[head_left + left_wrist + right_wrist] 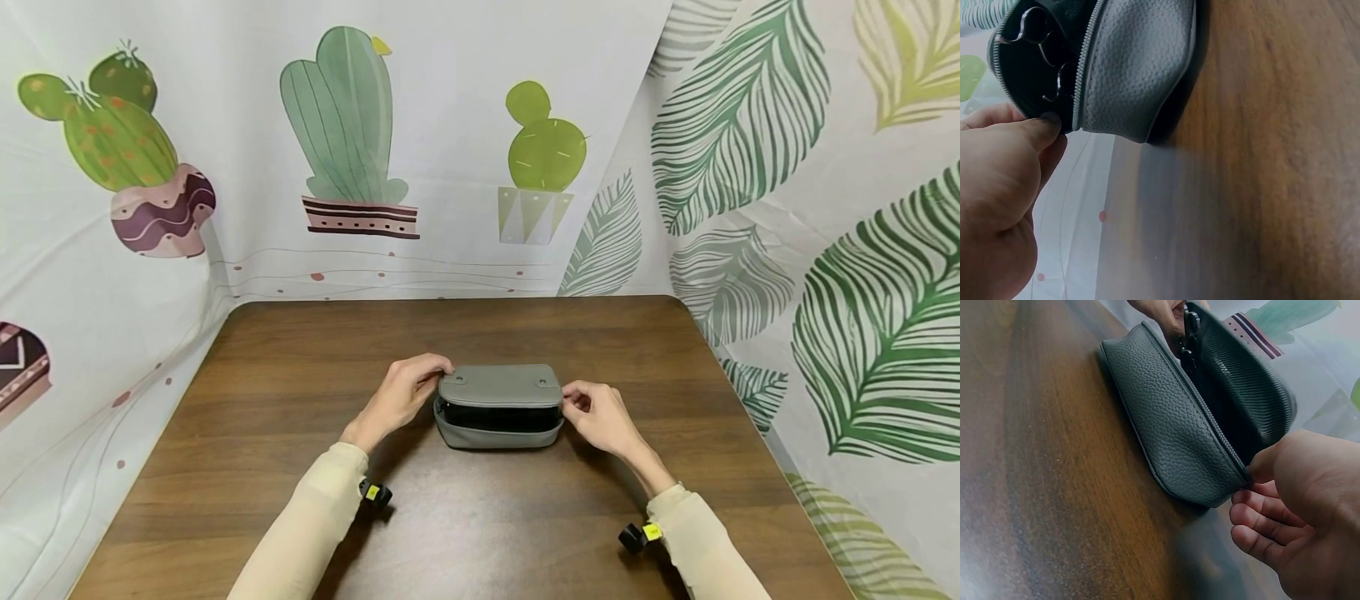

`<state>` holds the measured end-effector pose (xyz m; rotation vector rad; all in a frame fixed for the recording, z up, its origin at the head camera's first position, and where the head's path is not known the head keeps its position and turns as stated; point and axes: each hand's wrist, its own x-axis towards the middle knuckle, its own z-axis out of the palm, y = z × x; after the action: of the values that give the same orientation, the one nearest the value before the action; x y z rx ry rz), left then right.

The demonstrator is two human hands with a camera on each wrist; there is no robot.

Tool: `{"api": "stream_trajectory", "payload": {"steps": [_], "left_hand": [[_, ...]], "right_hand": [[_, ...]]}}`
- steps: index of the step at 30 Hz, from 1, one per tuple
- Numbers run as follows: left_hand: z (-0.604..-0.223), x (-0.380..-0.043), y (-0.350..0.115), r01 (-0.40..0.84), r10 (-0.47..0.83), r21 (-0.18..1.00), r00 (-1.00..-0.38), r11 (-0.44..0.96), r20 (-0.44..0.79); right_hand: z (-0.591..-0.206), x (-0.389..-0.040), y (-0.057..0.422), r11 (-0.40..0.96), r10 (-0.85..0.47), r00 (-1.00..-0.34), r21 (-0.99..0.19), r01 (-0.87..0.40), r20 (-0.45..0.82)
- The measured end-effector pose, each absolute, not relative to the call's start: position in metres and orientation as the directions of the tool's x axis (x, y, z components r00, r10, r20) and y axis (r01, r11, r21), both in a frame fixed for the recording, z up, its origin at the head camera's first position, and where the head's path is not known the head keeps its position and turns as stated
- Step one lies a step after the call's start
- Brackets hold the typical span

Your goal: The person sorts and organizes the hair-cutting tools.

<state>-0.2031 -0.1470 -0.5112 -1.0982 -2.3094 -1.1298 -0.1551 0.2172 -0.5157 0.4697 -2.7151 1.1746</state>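
A grey pebbled-leather zip case (498, 387) stands on the table, its lid partly raised over a dark interior. My left hand (403, 393) pinches the lid's edge at the left end; in the left wrist view the thumb lies at the opening, beside the metal zip (1087, 56). At the right end, my right hand (603, 417) pinches the case by the zip's end, its other fingers curled below, as the right wrist view shows. Inside are shiny curved metal loops (1025, 25), like scissor handles; the rest of the contents is hidden in shadow.
The brown wood-grain table (480, 525) reaches back to a white cloth (457, 125) printed with cacti. Another cloth with green leaves (742, 125) hangs on the right. Each wrist wears a small black camera (377, 494) with a yellow label.
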Motion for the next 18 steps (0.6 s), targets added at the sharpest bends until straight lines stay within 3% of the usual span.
{"api": "stream_trajectory", "payload": {"steps": [18], "left_hand": [[-0.516, -0.2031, -0.1477, 0.812, 0.534, 0.447, -0.584, 0.376, 0.612]], "right_hand": [[-0.518, -0.1555, 0.2166, 0.639, -0.231, -0.939, -0.687, -0.345, 0.257]]}}
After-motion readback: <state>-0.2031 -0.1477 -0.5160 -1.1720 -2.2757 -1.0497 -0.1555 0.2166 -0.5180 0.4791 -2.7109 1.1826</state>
